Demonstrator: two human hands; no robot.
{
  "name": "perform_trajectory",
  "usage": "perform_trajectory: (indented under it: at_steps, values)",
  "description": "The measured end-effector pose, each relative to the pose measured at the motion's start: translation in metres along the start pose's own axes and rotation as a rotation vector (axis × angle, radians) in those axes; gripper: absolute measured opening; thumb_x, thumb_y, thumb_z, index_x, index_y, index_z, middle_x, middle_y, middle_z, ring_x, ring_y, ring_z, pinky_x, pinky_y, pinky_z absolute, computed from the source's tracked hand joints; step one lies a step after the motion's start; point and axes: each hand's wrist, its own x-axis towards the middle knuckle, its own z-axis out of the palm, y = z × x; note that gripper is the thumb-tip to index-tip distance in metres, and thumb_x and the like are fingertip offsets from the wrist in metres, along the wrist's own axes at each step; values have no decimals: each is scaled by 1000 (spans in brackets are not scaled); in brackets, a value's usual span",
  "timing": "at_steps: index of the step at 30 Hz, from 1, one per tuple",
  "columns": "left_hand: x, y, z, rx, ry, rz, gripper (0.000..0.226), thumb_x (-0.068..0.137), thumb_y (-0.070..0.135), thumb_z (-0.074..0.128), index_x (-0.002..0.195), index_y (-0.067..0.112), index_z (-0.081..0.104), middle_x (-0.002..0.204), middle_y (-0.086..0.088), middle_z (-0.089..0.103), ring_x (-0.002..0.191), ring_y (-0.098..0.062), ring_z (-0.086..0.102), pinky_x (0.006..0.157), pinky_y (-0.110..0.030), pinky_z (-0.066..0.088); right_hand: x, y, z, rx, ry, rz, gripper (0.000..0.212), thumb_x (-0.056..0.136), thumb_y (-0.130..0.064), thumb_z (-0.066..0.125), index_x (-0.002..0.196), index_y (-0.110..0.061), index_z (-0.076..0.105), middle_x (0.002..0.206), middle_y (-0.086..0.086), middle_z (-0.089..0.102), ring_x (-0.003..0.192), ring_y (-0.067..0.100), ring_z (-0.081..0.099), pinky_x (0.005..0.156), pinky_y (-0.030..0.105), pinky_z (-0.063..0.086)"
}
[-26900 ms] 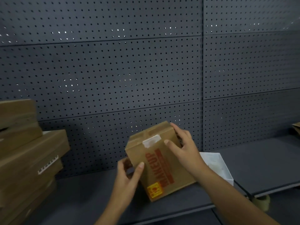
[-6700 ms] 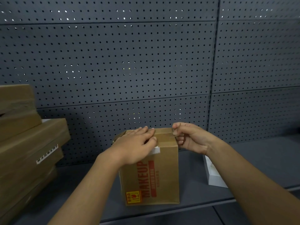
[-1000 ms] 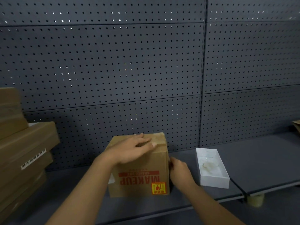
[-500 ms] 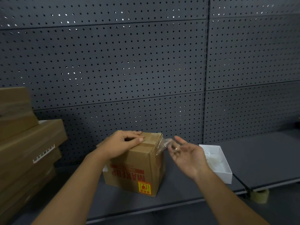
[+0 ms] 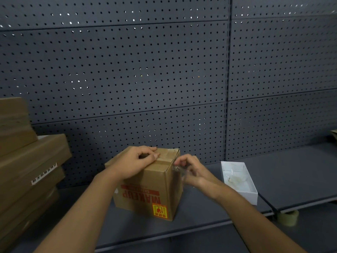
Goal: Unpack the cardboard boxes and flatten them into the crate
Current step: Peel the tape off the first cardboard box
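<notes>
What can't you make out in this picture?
Head view only:
- Contents of the box: flaps closed, left hand resting on top.
- Clear tape in the right hand: blurred, partly hidden by fingers.
- Stacked boxes: cut off by left edge.
- Tape roll: partly hidden behind the shelf.
- The crate: not in view.

the left hand point(image 5: 135, 162) covers part of the cardboard box point(image 5: 149, 187) top. stacked boxes point(image 5: 27, 167) run off the left edge. clear tape point(image 5: 179, 168) in the right hand point(image 5: 193, 171) is blurred. a tape roll point(image 5: 289, 217) sits half hidden under the shelf point(image 5: 300, 172).
</notes>
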Motion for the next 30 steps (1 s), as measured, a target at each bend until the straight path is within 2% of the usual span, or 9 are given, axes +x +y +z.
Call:
perform_trajectory:
  at_steps: [3, 5, 9, 13, 16, 18, 24, 27, 30]
  values:
    - [0, 0, 0, 25, 3, 3, 24, 97, 57, 60, 106, 43, 77, 141, 30, 55, 129, 3, 49, 105, -33, 39, -1, -2, 6, -153, 65, -59, 24, 96, -27, 68, 113, -41, 59, 119, -8, 49, 111, 7, 47, 95, 17, 42]
    - [0, 1, 0, 32, 3, 1, 22, 98, 56, 60, 106, 42, 76, 142, 30, 55, 128, 2, 49, 102, -33, 39, 3, -4, 11, -257, 154, -103, 17, 97, -30, 67, 108, -40, 59, 113, -13, 54, 112, 4, 46, 98, 22, 43]
    - [0, 0, 1, 34, 3, 8, 24, 98, 57, 59, 106, 42, 76, 143, 30, 54, 130, 1, 49, 102, -32, 38, 6, -2, 17, -270, 252, -99, 11, 98, -33, 66, 100, -38, 57, 103, -14, 56, 96, 3, 53, 85, 24, 50]
    - [-1, 1, 2, 2, 11, -10, 23, 97, 56, 61, 106, 42, 78, 142, 30, 55, 130, 1, 49, 109, -34, 38, 3, 6, 23, -147, 305, -128, 14, 97, -22, 67, 89, -28, 58, 83, -3, 61, 76, 8, 54, 71, 33, 49]
    - [-2, 2, 2, -20, 20, -20, 22, 98, 52, 63, 110, 41, 78, 143, 28, 56, 131, 2, 50, 112, -32, 38, -4, 29, 28, -133, 283, -29, 18, 91, -12, 65, 80, -23, 56, 71, 0, 56, 65, 9, 49, 62, 37, 45]
    - [-1, 1, 3, 19, 12, -9, 28, 100, 53, 58, 118, 40, 75, 146, 27, 53, 134, 1, 47, 111, -32, 37, -15, 53, 32, -260, 204, 94, 15, 85, -13, 63, 77, -21, 53, 68, 5, 55, 60, 8, 46, 61, 47, 47]
    - [7, -3, 13, 136, 56, -48, 40, 102, 63, 45, 127, 42, 67, 151, 28, 48, 137, -6, 45, 115, -46, 40, -23, 76, 25, -166, 288, 172, 13, 93, -18, 66, 91, -24, 55, 75, 11, 61, 64, 14, 56, 67, 46, 54]
    - [13, -9, 19, 141, 84, -45, 44, 100, 67, 43, 127, 41, 66, 150, 23, 51, 137, -9, 47, 114, -49, 41, -15, 71, 19, -61, 242, 146, 39, 93, -18, 70, 119, -36, 49, 79, 10, 68, 74, 24, 68, 79, 43, 58]
    - [13, -5, 23, 161, 111, -43, 42, 101, 65, 42, 123, 38, 67, 141, 17, 58, 127, -12, 53, 108, -47, 46, -7, 55, 15, 38, 297, 83, 23, 93, -11, 72, 107, -29, 67, 83, 11, 69, 80, 21, 67, 83, 48, 55]
